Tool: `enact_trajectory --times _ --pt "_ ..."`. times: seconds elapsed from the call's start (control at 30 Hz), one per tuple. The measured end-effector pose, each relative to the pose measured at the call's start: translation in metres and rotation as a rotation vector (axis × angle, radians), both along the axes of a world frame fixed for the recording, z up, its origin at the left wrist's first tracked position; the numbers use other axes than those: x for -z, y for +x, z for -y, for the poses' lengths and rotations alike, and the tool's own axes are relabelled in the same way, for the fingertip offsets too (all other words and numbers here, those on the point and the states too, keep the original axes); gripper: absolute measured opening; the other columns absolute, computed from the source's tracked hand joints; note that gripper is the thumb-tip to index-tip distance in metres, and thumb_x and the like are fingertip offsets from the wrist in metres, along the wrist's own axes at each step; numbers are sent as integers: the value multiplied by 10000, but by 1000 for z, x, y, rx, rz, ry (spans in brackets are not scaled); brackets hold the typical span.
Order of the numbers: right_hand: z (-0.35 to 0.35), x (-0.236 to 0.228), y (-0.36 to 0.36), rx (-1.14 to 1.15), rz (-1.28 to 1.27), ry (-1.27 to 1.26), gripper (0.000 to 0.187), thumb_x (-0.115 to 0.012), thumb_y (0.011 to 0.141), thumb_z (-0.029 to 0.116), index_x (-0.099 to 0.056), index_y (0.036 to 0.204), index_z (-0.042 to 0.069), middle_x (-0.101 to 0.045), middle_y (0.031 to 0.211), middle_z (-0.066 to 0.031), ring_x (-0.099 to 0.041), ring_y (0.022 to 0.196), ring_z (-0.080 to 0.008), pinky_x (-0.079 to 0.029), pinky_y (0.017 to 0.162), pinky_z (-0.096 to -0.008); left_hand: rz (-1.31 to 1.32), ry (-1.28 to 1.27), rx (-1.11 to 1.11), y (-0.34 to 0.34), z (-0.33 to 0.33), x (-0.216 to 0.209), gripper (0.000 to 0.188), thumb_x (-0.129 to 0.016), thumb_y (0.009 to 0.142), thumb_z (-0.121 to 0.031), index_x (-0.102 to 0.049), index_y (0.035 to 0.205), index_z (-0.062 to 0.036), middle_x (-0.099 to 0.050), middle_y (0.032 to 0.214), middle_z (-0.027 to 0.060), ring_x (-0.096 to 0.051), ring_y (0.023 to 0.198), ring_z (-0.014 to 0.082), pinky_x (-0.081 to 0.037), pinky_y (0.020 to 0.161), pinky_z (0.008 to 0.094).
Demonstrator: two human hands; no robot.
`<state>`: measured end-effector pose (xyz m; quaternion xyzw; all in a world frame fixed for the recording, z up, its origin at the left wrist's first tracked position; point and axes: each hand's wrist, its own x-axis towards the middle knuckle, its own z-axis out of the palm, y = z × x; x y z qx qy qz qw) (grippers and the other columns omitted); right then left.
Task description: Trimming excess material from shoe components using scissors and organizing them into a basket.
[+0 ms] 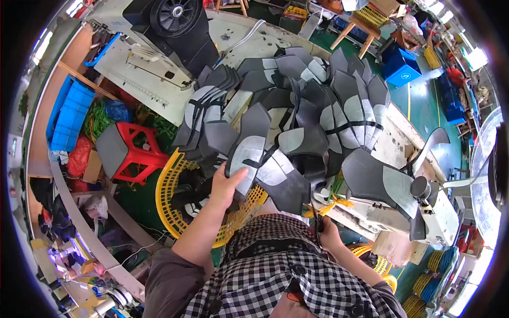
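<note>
My left hand [225, 186] grips the lower end of a dark grey padded panel [254, 127] with a light grey patch, its thumb lying on the patch. Joined beside it by a black strap is a second padded panel [283, 183], hanging over the table's near edge. Close to my waist, my right hand [330, 233] is closed round a slim dark thing that I cannot clearly make out. Just above those fingers hangs a bunch of yellow and green strings [335, 204]. A heap of similar padded panels [313, 100], some strapped in stacks, covers the table beyond.
A black sewing machine head [175, 26] stands at the far left. Below the table's left side is a yellow basket [168, 185] holding dark pieces, near a red and grey stool [132, 153]. At right, one more panel [376, 177] rests against a machine post [421, 188].
</note>
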<state>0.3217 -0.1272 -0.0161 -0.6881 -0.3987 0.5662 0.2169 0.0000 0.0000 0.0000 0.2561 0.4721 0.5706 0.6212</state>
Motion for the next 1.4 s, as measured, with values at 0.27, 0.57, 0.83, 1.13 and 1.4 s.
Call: enact_trajectory --times 0.27,0.57,0.83,1.13,1.4 --pt "-36 -19 -33 83 28 109 225 -691 784 122 -509 854 9 -564 660 -49 -538 574 -114 -438 537 -272 -13 -333 24 16 38 34 345 -687 822 -225 -571 1068 -13 -640 944 50 -593 825 130 -465 744 270" --pt "-72 -59 -63 -376 111 257 177 -627 852 166 -500 879 47 -550 666 -26 -514 506 -103 -428 494 -218 -41 -627 54 8 18 56 555 -721 756 -411 -549 1084 2 -632 946 69 -606 847 163 -473 749 273" --pt "-94 -34 -66 -263 -582 -497 564 -473 905 502 -547 1012 -46 -463 665 -5 -513 625 -112 -499 592 -275 302 -537 22 17 -2 34 377 -726 759 -186 -572 1067 -32 -633 986 73 -618 891 217 -495 789 373" --pt "-111 -20 -77 -279 -685 -585 569 -491 866 573 -527 912 8 -409 630 26 -438 562 -87 -426 520 -249 750 -481 49 22 18 46 378 -644 824 -136 -521 1169 -44 -596 1122 77 -561 1044 225 -418 933 408" --pt "-107 -52 -76 -237 -358 -394 586 -468 863 597 -532 868 15 -421 603 5 -454 462 -116 -452 479 -271 710 -453 79 28 13 48 398 -624 845 -183 -505 1205 -63 -579 1169 70 -526 1096 238 -372 969 415"
